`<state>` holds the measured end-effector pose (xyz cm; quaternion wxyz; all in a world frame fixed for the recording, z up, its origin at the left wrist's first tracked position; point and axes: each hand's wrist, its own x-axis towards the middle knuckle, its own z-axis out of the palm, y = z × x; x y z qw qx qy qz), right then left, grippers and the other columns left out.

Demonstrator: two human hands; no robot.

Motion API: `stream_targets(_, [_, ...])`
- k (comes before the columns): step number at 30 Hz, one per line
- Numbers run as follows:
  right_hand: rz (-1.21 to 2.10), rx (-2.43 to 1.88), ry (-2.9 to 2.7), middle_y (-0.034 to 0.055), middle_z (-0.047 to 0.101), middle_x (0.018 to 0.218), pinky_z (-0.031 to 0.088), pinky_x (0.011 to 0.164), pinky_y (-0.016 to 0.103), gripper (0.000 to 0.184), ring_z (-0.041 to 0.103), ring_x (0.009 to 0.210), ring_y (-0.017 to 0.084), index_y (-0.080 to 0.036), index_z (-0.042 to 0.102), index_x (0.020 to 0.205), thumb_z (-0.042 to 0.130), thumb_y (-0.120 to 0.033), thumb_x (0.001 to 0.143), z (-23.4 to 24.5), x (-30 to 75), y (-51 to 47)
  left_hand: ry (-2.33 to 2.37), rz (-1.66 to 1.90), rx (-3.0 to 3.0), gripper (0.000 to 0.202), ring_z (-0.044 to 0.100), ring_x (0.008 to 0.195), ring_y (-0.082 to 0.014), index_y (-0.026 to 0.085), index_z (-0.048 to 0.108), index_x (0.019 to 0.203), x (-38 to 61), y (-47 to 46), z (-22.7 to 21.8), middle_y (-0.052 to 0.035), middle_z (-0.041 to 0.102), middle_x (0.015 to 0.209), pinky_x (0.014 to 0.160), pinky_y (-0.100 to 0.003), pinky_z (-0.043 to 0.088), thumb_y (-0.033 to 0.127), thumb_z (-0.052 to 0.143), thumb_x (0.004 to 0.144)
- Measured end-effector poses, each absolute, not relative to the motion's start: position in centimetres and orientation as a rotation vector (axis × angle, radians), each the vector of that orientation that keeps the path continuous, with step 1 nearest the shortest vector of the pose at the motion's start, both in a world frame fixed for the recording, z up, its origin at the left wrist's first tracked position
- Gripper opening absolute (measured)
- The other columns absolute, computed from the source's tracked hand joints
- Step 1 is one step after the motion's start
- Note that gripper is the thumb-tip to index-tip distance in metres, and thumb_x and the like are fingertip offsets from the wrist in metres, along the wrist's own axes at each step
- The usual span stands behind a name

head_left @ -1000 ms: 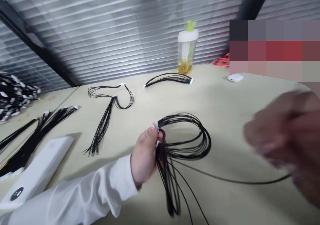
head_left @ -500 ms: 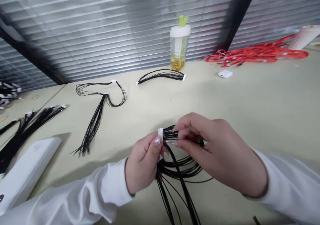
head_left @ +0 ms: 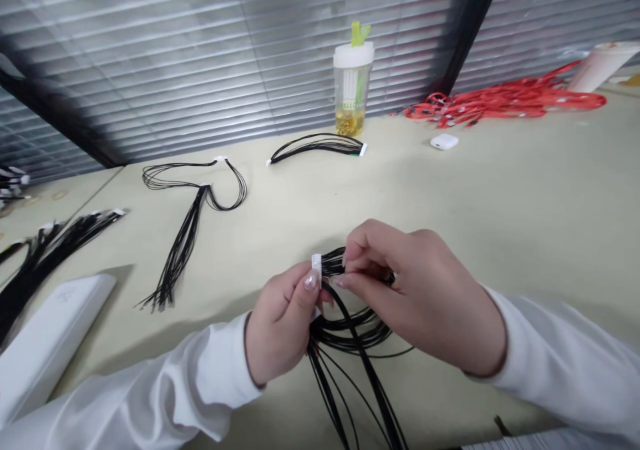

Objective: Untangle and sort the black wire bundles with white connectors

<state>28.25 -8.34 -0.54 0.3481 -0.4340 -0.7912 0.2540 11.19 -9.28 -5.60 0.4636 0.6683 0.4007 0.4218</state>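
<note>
The left hand (head_left: 283,323) pinches a white connector (head_left: 317,265) while the right hand (head_left: 425,290) closes its fingertips on black wires (head_left: 356,335) just beside it, their loops hanging over the table (head_left: 450,210), with a bottle (head_left: 353,93) and red cables (head_left: 505,102) farther back.

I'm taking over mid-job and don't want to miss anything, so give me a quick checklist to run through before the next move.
1. White plug held: ok, the left hand has its thumb against it.
2. Right hand beside the plug: ok, over the black wires leading from it.
3. Right hand gripping a wire: cannot tell, the pinch is too small to make out.
4. All wires fully seated in the plug: cannot tell.
5. Wires below the hands gathered together: not ok, they hang in separate strands.
6. Bottle upright and apart from the hands: ok.
</note>
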Motion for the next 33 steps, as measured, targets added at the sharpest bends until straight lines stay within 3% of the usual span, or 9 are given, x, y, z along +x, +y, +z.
stream_targets(15, [0.699, -1.100, -2.015, -0.0108, 0.053, 0.053, 0.035, 0.054, 0.012, 0.014, 0.043, 0.046, 0.001, -0.016, 0.047, 0.072, 0.058, -0.007, 0.072, -1.2, 27.8, -8.0, 1.099, 0.936, 1.775, 0.035, 0.040, 0.051, -0.0078, 0.016, 0.051, 0.073, 11.2, -9.2, -5.4, 0.0009, 0.046, 0.058, 0.049, -0.021, 0.033, 0.038, 0.030, 0.091])
stream_targets(20, [0.626, -1.138, -1.973, -0.0069, 0.059, 0.063, 0.038, 0.055, 0.015, 0.011, 0.051, 0.054, 0.003, -0.017, 0.052, 0.082, 0.059, -0.017, 0.074, 0.0, 28.5, -7.3, 1.125, 1.098, 1.492, 0.037, 0.040, 0.053, -0.0073, 0.014, 0.051, 0.065, 11.7, -8.7, -5.3, 0.0012, 0.045, 0.058, 0.050, -0.020, 0.034, 0.041, 0.038, 0.087])
stream_targets(22, [0.467, -1.182, -1.965, -0.0043, 0.054, 0.056, 0.035, 0.048, 0.016, 0.015, 0.046, 0.049, 0.004, -0.015, 0.053, 0.070, 0.058, -0.028, 0.077, 1.3, 29.7, -7.0, 1.172, 1.159, 1.196, 0.036, 0.038, 0.048, -0.0063, 0.014, 0.049, 0.063, 12.0, -8.3, -4.7, 0.0021, 0.042, 0.056, 0.044, -0.019, 0.032, 0.041, 0.042, 0.086])
stream_targets(24, [0.460, -1.252, -2.041, -0.0032, 0.042, 0.043, 0.027, 0.039, 0.018, 0.038, 0.035, 0.040, 0.004, -0.014, 0.048, 0.052, 0.053, -0.039, 0.079, 2.5, 31.2, -6.8, 1.160, 1.205, 0.823, 0.031, 0.036, 0.042, -0.0054, 0.015, 0.048, 0.065, 12.1, -7.9, -4.2, 0.0032, 0.041, 0.055, 0.039, -0.018, 0.030, 0.038, 0.045, 0.085])
stream_targets(26, [0.780, -1.286, -2.267, -0.0025, 0.038, 0.037, 0.024, 0.035, 0.017, 0.049, 0.033, 0.034, 0.003, -0.014, 0.044, 0.044, 0.046, -0.043, 0.083, 3.3, 32.3, -6.7, 1.059, 1.242, 0.539, 0.023, 0.039, 0.043, -0.0050, 0.015, 0.048, 0.069, 12.0, -7.5, -3.8, 0.0036, 0.043, 0.056, 0.040, -0.016, 0.033, 0.033, 0.048, 0.084])
stream_targets(29, [1.398, -1.253, -2.490, 0.0000, 0.051, 0.047, 0.032, 0.038, 0.014, 0.047, 0.045, 0.039, 0.004, -0.013, 0.048, 0.051, 0.040, -0.045, 0.085, 2.8, 32.1, -7.1, 0.927, 1.251, 0.369, 0.015, 0.046, 0.048, -0.0053, 0.014, 0.049, 0.071, 11.6, -7.2, -3.8, 0.0037, 0.046, 0.058, 0.048, -0.016, 0.042, 0.025, 0.056, 0.077])
stream_targets(33, [1.728, -1.148, -2.329, -0.0005, 0.051, 0.052, 0.034, 0.039, 0.013, 0.043, 0.047, 0.043, 0.005, -0.013, 0.049, 0.066, 0.038, -0.051, 0.084, 0.1, 29.4, -8.0, 0.946, 1.168, 0.369, 0.015, 0.040, 0.038, -0.0054, 0.015, 0.047, 0.071, 11.5, -7.2, -3.6, 0.0054, 0.041, 0.049, 0.036, -0.014, 0.034, 0.025, 0.057, 0.075])
